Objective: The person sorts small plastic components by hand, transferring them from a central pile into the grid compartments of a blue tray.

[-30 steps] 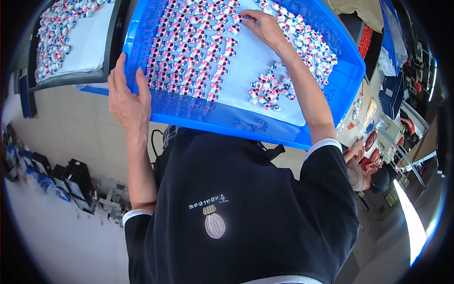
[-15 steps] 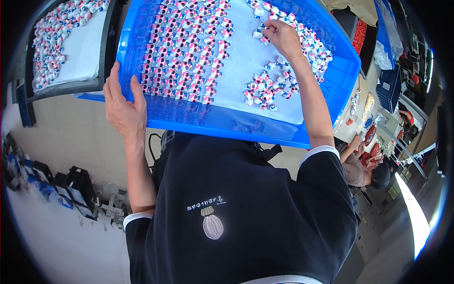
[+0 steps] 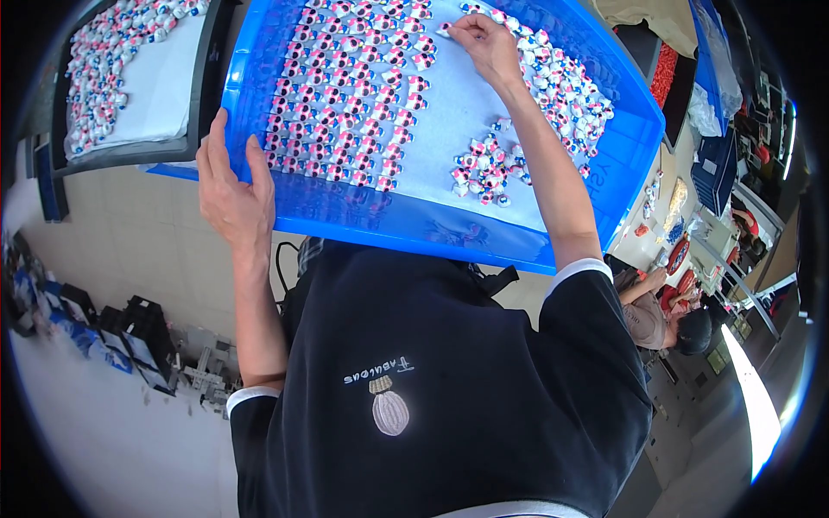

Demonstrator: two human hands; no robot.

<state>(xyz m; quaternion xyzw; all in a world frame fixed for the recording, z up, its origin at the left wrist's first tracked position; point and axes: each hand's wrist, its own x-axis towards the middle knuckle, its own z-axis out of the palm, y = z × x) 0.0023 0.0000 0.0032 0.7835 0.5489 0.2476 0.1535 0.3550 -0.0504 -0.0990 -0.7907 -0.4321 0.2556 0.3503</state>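
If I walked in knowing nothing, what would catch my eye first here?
Probably the big blue tray at top centre, with neat rows of small figures in pink, white and blue on its left and a loose heap on its right. Between them, the right hand has one figure at its fingertips, while the left hand is at the tray's near left corner.

Cool, bright light put a sheen and faint reflections on the blue plastic tray (image 3: pixel 363 217). At right, a white light strip (image 3: pixel 762 406) glared with blue fringes. Fisheye distortion curved the outer view toward black corners; black boxes (image 3: pixel 142 321) at left looked soft.
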